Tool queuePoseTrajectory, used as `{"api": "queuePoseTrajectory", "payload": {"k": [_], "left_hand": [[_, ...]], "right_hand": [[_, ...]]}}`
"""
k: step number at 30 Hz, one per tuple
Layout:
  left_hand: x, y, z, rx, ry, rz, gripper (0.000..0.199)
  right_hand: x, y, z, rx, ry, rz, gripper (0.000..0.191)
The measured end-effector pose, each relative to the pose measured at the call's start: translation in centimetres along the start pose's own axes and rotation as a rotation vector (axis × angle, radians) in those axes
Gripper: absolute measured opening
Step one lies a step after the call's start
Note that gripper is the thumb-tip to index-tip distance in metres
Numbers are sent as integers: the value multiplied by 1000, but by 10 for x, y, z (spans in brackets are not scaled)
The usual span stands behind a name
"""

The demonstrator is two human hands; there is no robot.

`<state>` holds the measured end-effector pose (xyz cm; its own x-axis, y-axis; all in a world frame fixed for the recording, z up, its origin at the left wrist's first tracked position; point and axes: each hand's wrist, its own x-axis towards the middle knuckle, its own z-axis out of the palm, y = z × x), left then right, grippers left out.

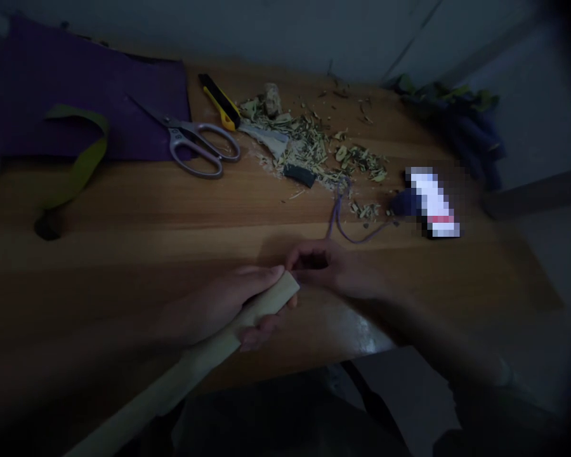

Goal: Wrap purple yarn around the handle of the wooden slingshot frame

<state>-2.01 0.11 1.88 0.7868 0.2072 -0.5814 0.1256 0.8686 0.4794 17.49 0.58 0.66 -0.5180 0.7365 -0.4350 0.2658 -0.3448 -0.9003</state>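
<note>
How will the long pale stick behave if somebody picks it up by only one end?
The long pale stick is probably stiff, since it looks nearly straight beyond the left hand. Its great length may make the unheld end dip. Its smooth-looking surface might slip slightly.

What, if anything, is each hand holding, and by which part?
Left hand: pale stick, near its far end. Right hand: beside that end, hold unclear.

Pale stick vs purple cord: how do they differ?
The pale stick is thick; the purple cord is thin. The stick looks straight, whereas the cord loops and curves. The stick is in the left hand; much of the cord lies on the tabletop. Both are long.
</note>
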Motion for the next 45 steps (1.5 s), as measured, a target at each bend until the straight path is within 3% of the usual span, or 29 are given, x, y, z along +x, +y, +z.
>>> {"api": "queuePoseTrajectory", "payload": {"k": [5,7,11,15,19,26,40,45], "left_hand": [[3,2,-1,24,216,130,29],[5,0,-2,10,293,131,24],[6,-8,-1,125,339,203,5],[5,-8,6,312,384,172,7],[8,-9,7,284,390,193,10],[16,-15,2,186,387,320,31],[21,-16,-2,23,374,258,37],[17,-13,5,-60,315,223,31]], "right_hand": [[-5,-4,-5,76,208,-79,18],[-8,-7,-3,121,202,-96,17],[-12,-9,7,243,163,-140,15],[-10,-7,10,260,188,-191,11],[-5,-3,7,141,105,-108,15],[-1,0,3,46,123,-89,19],[0,3,4,3,107,-82,20],[2,3,-1,25,27,-64,15]]}}
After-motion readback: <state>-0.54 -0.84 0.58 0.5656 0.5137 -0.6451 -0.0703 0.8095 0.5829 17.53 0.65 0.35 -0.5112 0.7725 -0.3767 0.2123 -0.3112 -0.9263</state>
